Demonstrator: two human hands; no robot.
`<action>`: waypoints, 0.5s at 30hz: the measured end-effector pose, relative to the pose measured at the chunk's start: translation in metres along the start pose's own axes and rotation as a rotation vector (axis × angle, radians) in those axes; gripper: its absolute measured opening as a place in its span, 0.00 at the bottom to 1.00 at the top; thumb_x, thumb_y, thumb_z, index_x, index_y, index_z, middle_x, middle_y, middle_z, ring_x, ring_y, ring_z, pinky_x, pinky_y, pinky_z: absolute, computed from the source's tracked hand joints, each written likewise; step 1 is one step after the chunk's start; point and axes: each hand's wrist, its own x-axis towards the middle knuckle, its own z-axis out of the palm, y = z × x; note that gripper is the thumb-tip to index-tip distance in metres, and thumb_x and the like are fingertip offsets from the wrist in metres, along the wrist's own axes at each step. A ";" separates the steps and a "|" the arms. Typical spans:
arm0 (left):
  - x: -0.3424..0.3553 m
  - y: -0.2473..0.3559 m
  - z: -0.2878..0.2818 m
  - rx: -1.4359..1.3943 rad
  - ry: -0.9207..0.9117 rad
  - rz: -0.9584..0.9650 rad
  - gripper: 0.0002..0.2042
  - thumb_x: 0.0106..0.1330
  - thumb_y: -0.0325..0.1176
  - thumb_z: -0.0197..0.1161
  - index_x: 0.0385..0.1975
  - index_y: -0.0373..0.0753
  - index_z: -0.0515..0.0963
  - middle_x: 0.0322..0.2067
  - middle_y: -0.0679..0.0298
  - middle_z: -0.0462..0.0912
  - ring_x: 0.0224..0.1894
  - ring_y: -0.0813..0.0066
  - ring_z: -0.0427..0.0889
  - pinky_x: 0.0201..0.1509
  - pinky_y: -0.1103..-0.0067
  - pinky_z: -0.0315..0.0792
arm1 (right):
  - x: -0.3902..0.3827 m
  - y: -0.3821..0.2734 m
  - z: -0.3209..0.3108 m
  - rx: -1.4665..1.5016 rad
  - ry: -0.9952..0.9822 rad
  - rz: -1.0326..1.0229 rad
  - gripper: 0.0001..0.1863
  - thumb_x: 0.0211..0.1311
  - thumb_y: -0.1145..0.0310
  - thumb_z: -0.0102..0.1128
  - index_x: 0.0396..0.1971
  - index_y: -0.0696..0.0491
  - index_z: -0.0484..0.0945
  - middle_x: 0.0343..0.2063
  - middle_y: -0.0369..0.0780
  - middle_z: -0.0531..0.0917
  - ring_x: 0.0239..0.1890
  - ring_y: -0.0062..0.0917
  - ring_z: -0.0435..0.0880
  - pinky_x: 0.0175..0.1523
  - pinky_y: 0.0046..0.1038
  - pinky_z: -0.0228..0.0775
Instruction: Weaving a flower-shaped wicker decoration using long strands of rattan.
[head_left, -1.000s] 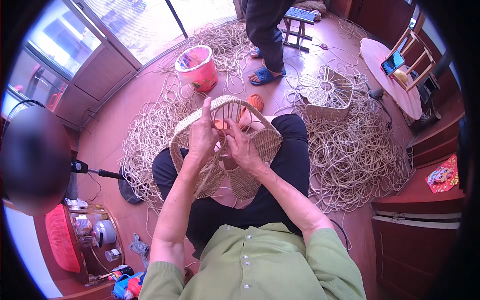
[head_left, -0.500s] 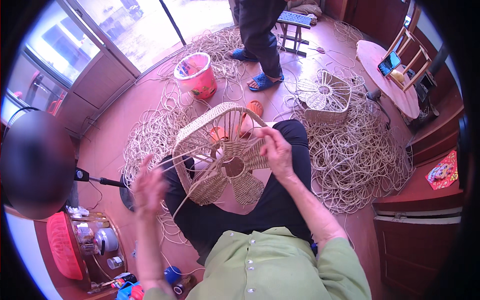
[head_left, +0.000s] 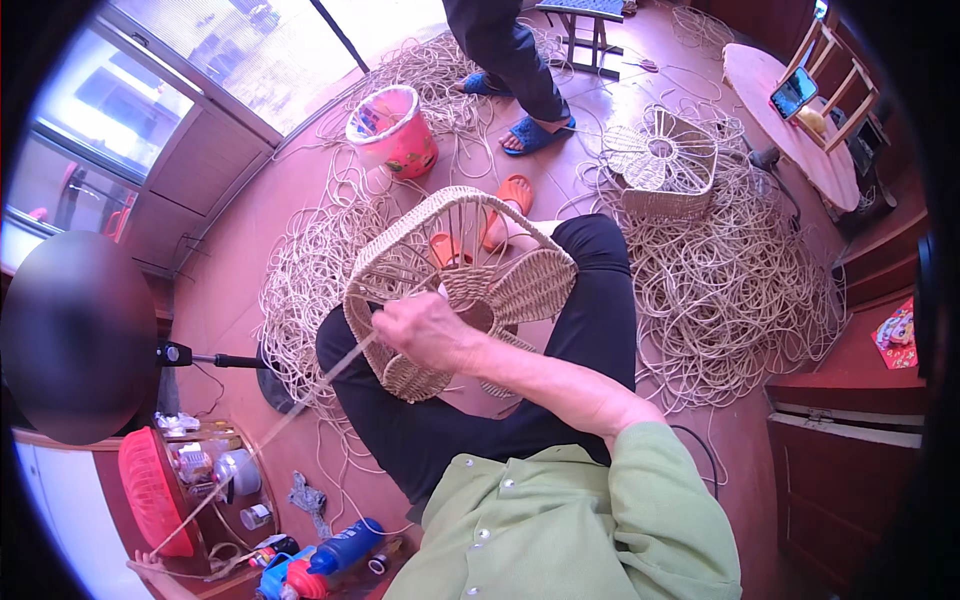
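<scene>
A half-woven basket (head_left: 540, 280) of pale cord, with petal-shaped panels around a round centre, rests across my lap. My right hand (head_left: 428, 330) is closed at the basket's left side, its fingers around the cord there. From it a taut length of cord (head_left: 300, 405) runs down to the far lower left. At that end my left hand (head_left: 152, 566) grips the cord, only partly visible near the picture's rim. My right hand and forearm hide part of the basket's lower left.
Heaps of loose cord (head_left: 720, 330) lie on both sides, with another woven basket (head_left: 665, 175) on the right one. A pink bucket (head_left: 405, 140) stands ahead, near a person in blue slippers (head_left: 535, 135). At lower left are a red plastic basket (head_left: 150, 490) and a blue bottle (head_left: 345, 545).
My left hand has swung far out to the lower left, drawing the cord taut. My right hand has crossed from the basket's right side to its left and closed.
</scene>
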 end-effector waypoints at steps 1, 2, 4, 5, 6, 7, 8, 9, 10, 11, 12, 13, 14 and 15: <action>-0.002 -0.005 0.004 0.115 -0.057 0.029 0.45 0.61 0.75 0.41 0.73 0.51 0.56 0.65 0.56 0.64 0.60 0.55 0.68 0.58 0.58 0.64 | 0.010 0.003 -0.014 0.101 0.167 0.000 0.08 0.55 0.70 0.62 0.35 0.53 0.76 0.27 0.41 0.78 0.27 0.35 0.81 0.34 0.36 0.73; -0.017 -0.025 0.026 0.229 -0.127 0.041 0.45 0.61 0.74 0.44 0.73 0.51 0.54 0.68 0.55 0.60 0.64 0.52 0.65 0.62 0.57 0.62 | 0.016 0.013 -0.030 0.183 0.327 0.006 0.06 0.56 0.70 0.60 0.31 0.53 0.75 0.26 0.42 0.77 0.26 0.35 0.80 0.33 0.36 0.72; -0.067 -0.043 0.076 0.462 -0.207 0.054 0.42 0.61 0.65 0.58 0.71 0.47 0.59 0.65 0.52 0.66 0.64 0.47 0.66 0.62 0.61 0.65 | 0.013 0.068 -0.063 0.293 0.498 0.239 0.07 0.64 0.67 0.56 0.29 0.54 0.74 0.22 0.38 0.77 0.21 0.28 0.77 0.28 0.30 0.69; -0.128 -0.065 0.133 0.712 -0.372 0.184 0.37 0.64 0.58 0.59 0.67 0.39 0.65 0.62 0.52 0.69 0.63 0.50 0.69 0.63 0.63 0.66 | -0.009 0.088 -0.080 0.564 0.442 0.560 0.11 0.67 0.65 0.54 0.26 0.54 0.75 0.20 0.36 0.77 0.19 0.23 0.76 0.25 0.26 0.68; -0.112 -0.078 0.148 1.066 -0.458 0.760 0.30 0.68 0.47 0.58 0.64 0.33 0.68 0.59 0.53 0.73 0.61 0.57 0.72 0.63 0.65 0.67 | -0.019 0.101 -0.084 0.898 0.362 0.843 0.15 0.71 0.63 0.51 0.24 0.54 0.76 0.18 0.34 0.76 0.17 0.18 0.75 0.22 0.21 0.67; -0.210 -0.118 0.219 0.652 -0.802 0.543 0.24 0.69 0.37 0.56 0.62 0.33 0.69 0.55 0.55 0.77 0.58 0.64 0.75 0.61 0.69 0.69 | -0.045 0.110 -0.089 0.888 0.373 0.938 0.17 0.72 0.60 0.51 0.26 0.54 0.77 0.18 0.32 0.76 0.17 0.15 0.76 0.22 0.20 0.66; -0.356 -0.117 0.261 0.670 -0.989 0.698 0.21 0.67 0.31 0.55 0.59 0.31 0.71 0.54 0.56 0.78 0.55 0.65 0.76 0.60 0.72 0.71 | -0.063 0.110 -0.090 0.896 0.376 1.027 0.19 0.73 0.56 0.50 0.28 0.54 0.78 0.17 0.30 0.75 0.18 0.13 0.76 0.22 0.18 0.66; -0.414 -0.142 0.283 0.721 -1.080 1.216 0.19 0.66 0.29 0.53 0.57 0.31 0.74 0.55 0.55 0.78 0.56 0.62 0.77 0.62 0.73 0.70 | -0.058 0.105 -0.091 0.897 0.365 1.013 0.19 0.73 0.56 0.50 0.28 0.54 0.78 0.17 0.30 0.75 0.18 0.13 0.76 0.22 0.18 0.66; -0.510 -0.153 0.308 0.510 -1.288 0.968 0.18 0.65 0.26 0.53 0.54 0.33 0.76 0.55 0.53 0.78 0.56 0.59 0.77 0.63 0.72 0.69 | -0.061 0.102 -0.096 0.910 0.404 1.015 0.18 0.73 0.57 0.50 0.29 0.55 0.79 0.18 0.30 0.76 0.18 0.13 0.77 0.22 0.18 0.67; -0.586 -0.153 0.312 0.474 -1.329 0.850 0.16 0.65 0.23 0.55 0.52 0.34 0.78 0.53 0.52 0.79 0.57 0.57 0.77 0.63 0.70 0.69 | -0.055 0.099 -0.096 0.970 0.431 0.997 0.17 0.73 0.57 0.51 0.31 0.55 0.79 0.19 0.31 0.78 0.19 0.13 0.78 0.23 0.17 0.69; -0.621 -0.195 0.347 0.228 -1.393 1.371 0.16 0.64 0.27 0.59 0.51 0.34 0.79 0.46 0.51 0.82 0.52 0.57 0.80 0.59 0.65 0.71 | -0.056 0.101 -0.100 0.942 0.455 1.003 0.17 0.73 0.57 0.51 0.31 0.55 0.79 0.19 0.31 0.78 0.19 0.13 0.78 0.23 0.17 0.69; -0.659 -0.209 0.359 0.280 -1.412 1.391 0.16 0.64 0.27 0.59 0.52 0.34 0.78 0.49 0.50 0.82 0.54 0.54 0.79 0.59 0.65 0.71 | -0.047 0.103 -0.100 0.944 0.454 0.986 0.17 0.73 0.58 0.51 0.32 0.55 0.79 0.20 0.32 0.79 0.21 0.14 0.80 0.24 0.17 0.70; -0.687 -0.233 0.377 0.173 -1.298 1.535 0.14 0.64 0.30 0.60 0.49 0.37 0.80 0.45 0.53 0.82 0.47 0.57 0.81 0.53 0.66 0.73 | -0.034 0.103 -0.100 0.943 0.448 0.962 0.16 0.73 0.58 0.51 0.33 0.55 0.80 0.21 0.33 0.81 0.22 0.15 0.82 0.25 0.17 0.71; -0.710 -0.241 0.388 0.290 -1.214 1.587 0.11 0.64 0.32 0.62 0.45 0.40 0.81 0.41 0.57 0.83 0.42 0.59 0.80 0.48 0.66 0.73 | -0.022 0.102 -0.100 0.994 0.459 0.965 0.15 0.74 0.60 0.51 0.35 0.57 0.80 0.25 0.36 0.83 0.24 0.17 0.84 0.27 0.18 0.74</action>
